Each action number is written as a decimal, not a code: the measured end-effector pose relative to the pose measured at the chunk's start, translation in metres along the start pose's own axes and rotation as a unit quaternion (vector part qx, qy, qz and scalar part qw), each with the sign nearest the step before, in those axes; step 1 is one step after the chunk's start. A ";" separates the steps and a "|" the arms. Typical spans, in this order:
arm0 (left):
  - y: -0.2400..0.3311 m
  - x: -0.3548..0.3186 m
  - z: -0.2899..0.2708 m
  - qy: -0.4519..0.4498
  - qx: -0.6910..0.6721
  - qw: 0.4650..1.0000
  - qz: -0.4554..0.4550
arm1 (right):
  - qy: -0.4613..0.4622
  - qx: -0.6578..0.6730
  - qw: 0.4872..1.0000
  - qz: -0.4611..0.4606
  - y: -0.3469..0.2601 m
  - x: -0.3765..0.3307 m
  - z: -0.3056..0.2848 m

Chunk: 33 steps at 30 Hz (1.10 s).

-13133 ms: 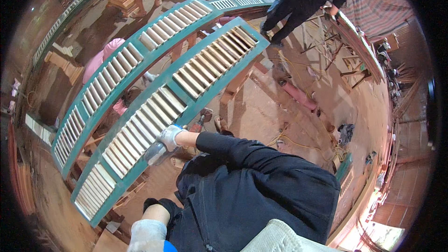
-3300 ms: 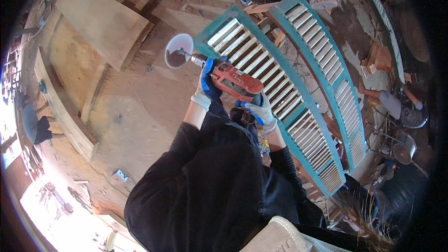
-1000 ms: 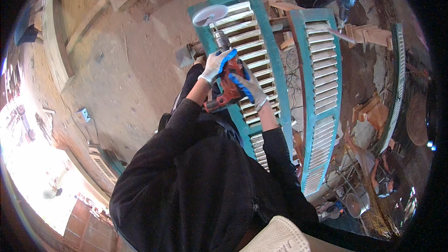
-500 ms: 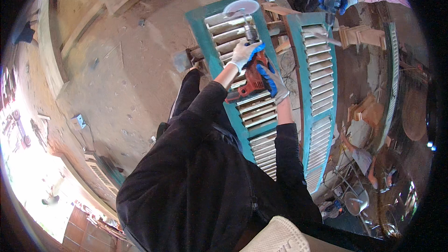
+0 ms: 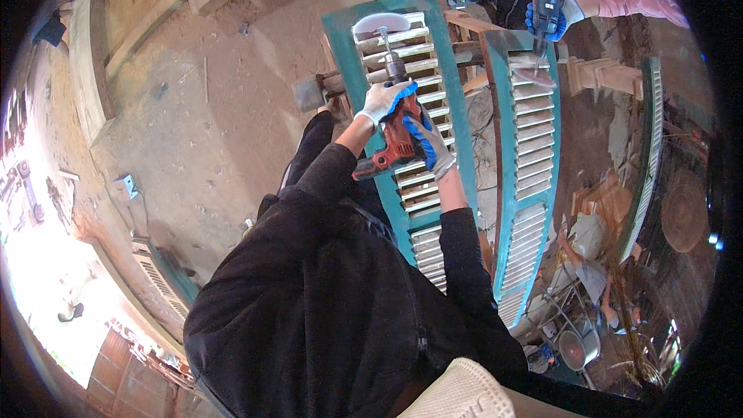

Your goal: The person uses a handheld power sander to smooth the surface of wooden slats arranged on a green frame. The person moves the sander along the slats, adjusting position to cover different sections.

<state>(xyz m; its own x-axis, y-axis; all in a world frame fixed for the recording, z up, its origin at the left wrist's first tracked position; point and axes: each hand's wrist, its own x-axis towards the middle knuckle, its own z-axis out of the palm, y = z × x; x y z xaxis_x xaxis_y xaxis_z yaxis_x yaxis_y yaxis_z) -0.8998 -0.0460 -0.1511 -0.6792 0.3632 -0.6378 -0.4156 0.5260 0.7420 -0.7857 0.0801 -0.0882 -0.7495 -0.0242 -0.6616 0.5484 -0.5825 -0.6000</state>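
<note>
A red power drill (image 5: 397,139) is in both my gloved hands, pointing away from me over a green louvered shutter (image 5: 342,39). My left hand (image 5: 385,101) is wrapped round the front of the drill body, just behind the chuck. My right hand (image 5: 433,149) grips it further back, on the right side. From the chuck a thin shaft carries a round sanding disc (image 5: 382,24), blurred by spinning. The disc lies over the pale slats near the shutter's far end; whether it touches them I cannot tell.
A second louvered shutter (image 5: 503,186) lies to the right. Over its far end a co-worker's gloved hands hold a dark drill (image 5: 547,9) with a disc. Another shutter (image 5: 650,155) stands further right. Wooden supports (image 5: 470,22) are under the shutters. A person's bare arm (image 5: 571,250) shows at lower right.
My drill and both hands have shifted left across the slats, taking the disc with them. The co-worker's drill now has its disc over the second shutter's slats. The view has moved slightly.
</note>
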 end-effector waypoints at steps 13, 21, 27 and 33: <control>0.020 -0.006 0.002 -0.012 0.019 0.999 -0.042 | 0.021 -0.036 0.999 -0.020 -0.002 -0.003 0.001; 0.067 -0.009 0.002 -0.004 -0.074 0.996 0.040 | 0.073 -0.104 0.988 -0.083 -0.028 -0.008 -0.001; 0.018 -0.020 -0.026 0.070 -0.127 0.989 0.012 | -0.013 -0.147 0.987 -0.066 -0.014 0.011 0.019; 0.053 -0.002 -0.021 0.048 -0.121 0.991 -0.030 | 0.046 -0.099 0.990 -0.085 -0.028 0.019 0.020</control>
<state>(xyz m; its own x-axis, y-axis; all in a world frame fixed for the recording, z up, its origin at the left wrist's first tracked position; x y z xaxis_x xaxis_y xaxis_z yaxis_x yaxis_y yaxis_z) -0.9332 -0.0353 -0.1057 -0.6982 0.2562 -0.6685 -0.5822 0.3401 0.7385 -0.8231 0.0799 -0.0750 -0.8054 0.1409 -0.5757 0.4853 -0.4008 -0.7771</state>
